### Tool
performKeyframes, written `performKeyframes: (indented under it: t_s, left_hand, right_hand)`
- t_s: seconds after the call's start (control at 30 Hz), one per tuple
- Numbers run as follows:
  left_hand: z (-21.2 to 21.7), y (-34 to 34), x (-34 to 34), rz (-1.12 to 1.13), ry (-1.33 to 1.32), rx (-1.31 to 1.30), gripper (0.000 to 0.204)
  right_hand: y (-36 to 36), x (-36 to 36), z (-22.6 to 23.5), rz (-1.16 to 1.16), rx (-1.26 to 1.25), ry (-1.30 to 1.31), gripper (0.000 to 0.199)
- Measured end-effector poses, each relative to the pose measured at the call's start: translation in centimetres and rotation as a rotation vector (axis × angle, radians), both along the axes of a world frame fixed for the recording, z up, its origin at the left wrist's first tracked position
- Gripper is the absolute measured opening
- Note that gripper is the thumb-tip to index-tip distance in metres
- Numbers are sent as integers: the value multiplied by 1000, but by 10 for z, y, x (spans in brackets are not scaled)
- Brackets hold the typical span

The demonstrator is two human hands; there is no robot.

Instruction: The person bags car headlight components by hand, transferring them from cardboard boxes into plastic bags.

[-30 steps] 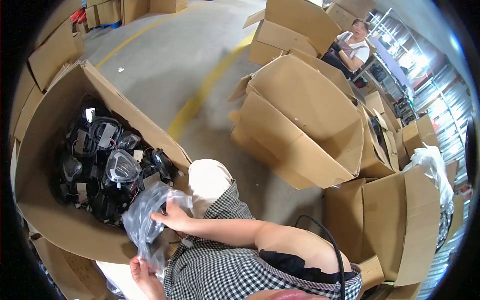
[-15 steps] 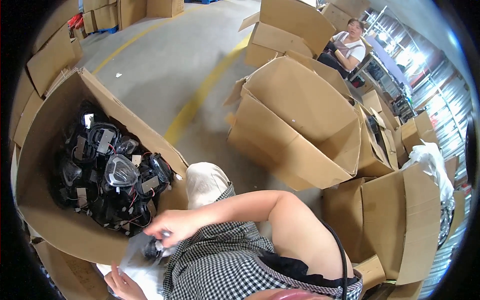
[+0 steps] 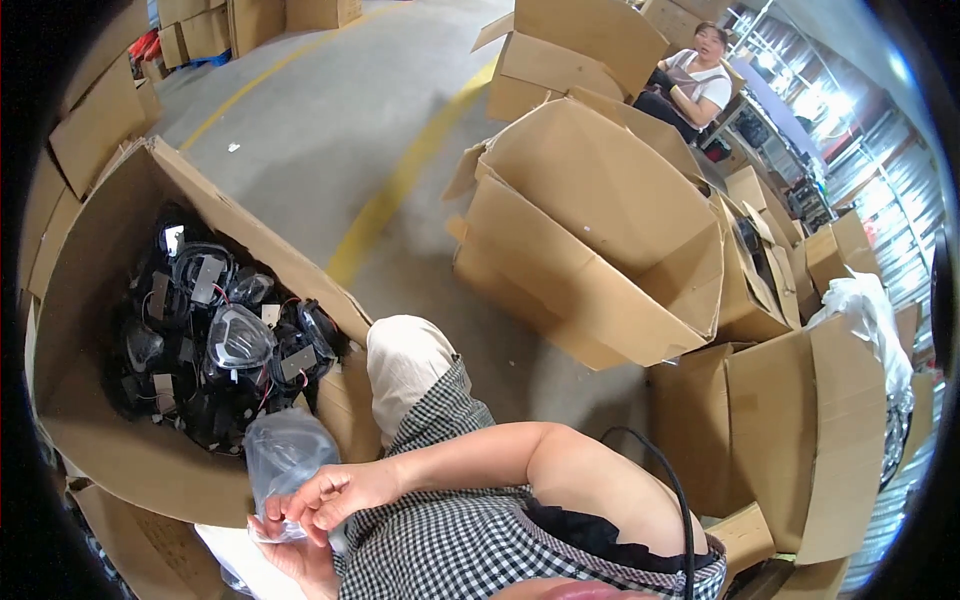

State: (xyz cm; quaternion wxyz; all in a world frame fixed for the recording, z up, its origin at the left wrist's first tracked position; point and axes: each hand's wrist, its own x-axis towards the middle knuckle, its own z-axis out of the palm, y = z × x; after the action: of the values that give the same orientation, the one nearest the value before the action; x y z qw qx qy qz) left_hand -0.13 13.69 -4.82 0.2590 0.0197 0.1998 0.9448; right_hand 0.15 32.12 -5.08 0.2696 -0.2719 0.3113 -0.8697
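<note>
A clear plastic bag (image 3: pixel 288 445) stands puffed out over the near edge of the carton of black lamp units (image 3: pixel 240 340). My left hand (image 3: pixel 305 562) grips the bag's lower end from below, fingers closed on the film. My right hand (image 3: pixel 345 497) is bent over the same end, its fingertips pinching the plastic beside the left fingers. What lies inside the bag cannot be made out through the film. The lamp units have clear lenses, small metal plates and thin wires with white plugs. White plastic (image 3: pixel 255 565) lies under my left hand.
The carton (image 3: pixel 130 470) holding the lamps has high walls at my left. A large open carton (image 3: pixel 590 200) stands ahead to the right, with another open carton (image 3: pixel 770 430) nearer. A seated person (image 3: pixel 695 85) is at the far right. A yellow line (image 3: pixel 400 185) crosses the floor.
The dark part with a white plug that my right hand held at the bag no longer shows. The bag has risen and puffed out, and both hands have come together at its lower end.
</note>
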Motion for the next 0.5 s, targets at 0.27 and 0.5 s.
performKeyframes:
  t_s: [0.27, 0.5]
  left_hand:
    - [2, -23, 31, 413, -364, -421, 43]
    - [27, -54, 58, 170, 320, -1663, 32]
  right_hand:
    - [-24, 0, 7, 144, -62, 44, 35]
    - [-29, -3, 19, 76, -41, -196, 28]
